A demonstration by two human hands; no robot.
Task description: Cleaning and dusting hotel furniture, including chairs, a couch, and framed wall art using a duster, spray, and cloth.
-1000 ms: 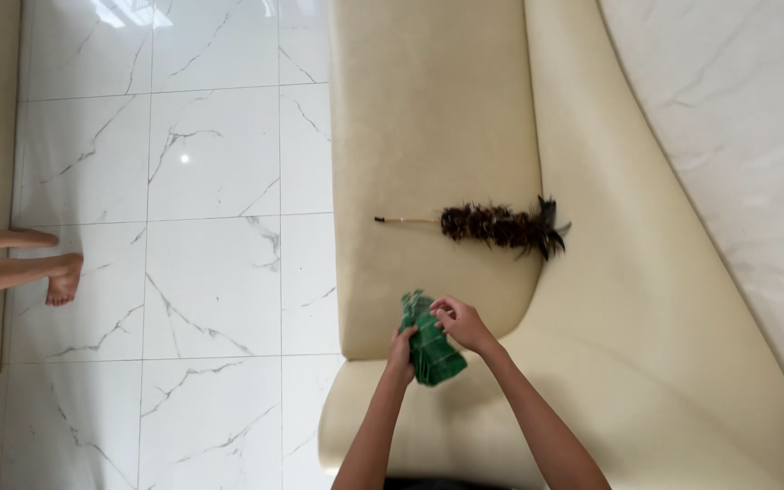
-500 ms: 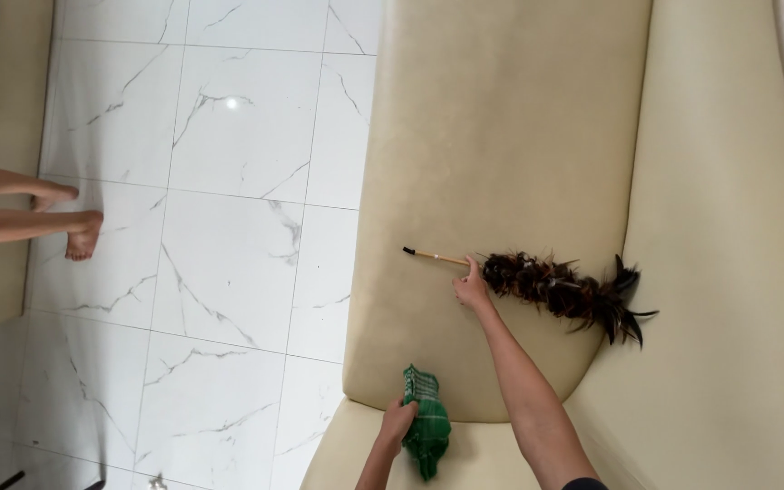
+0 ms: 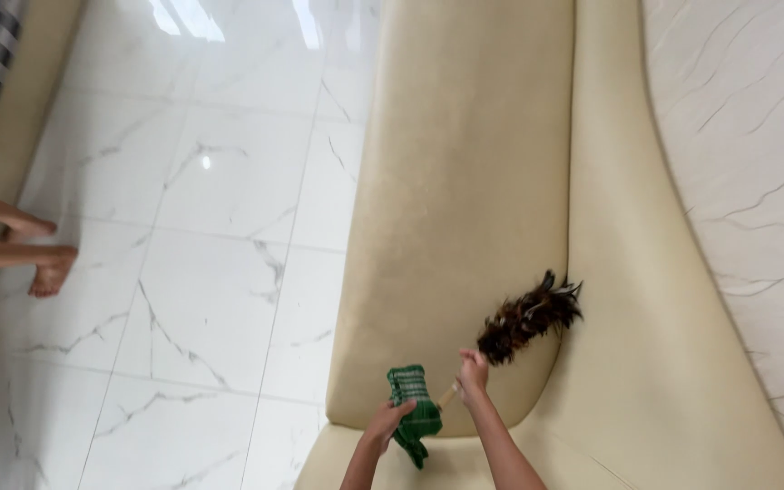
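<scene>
The right hand (image 3: 473,370) is closed around the thin pale handle of a dark brown feather duster (image 3: 528,318), fingers curled tight on the stick. The duster's feathered head lies against the cream sofa seat (image 3: 465,200), right where the seat cushion meets the sofa backrest (image 3: 628,299), and it points up and away from the hand. The left hand (image 3: 387,420) sits just beside the right one, nearer the front edge of the sofa seat, with its fingers clamped on a bunched green cloth (image 3: 413,408); the cloth bulges above the fist and a tail of it hangs below, over the rounded sofa arm (image 3: 338,463). Cloth and duster handle are close, though I cannot tell whether they touch. Off the sofa seat's front edge spreads a glossy white marble tile floor (image 3: 201,254) with grey veins. Well apart from the sofa, at the far side of that floor, another person's bare feet (image 3: 43,254) rest on the tiles
</scene>
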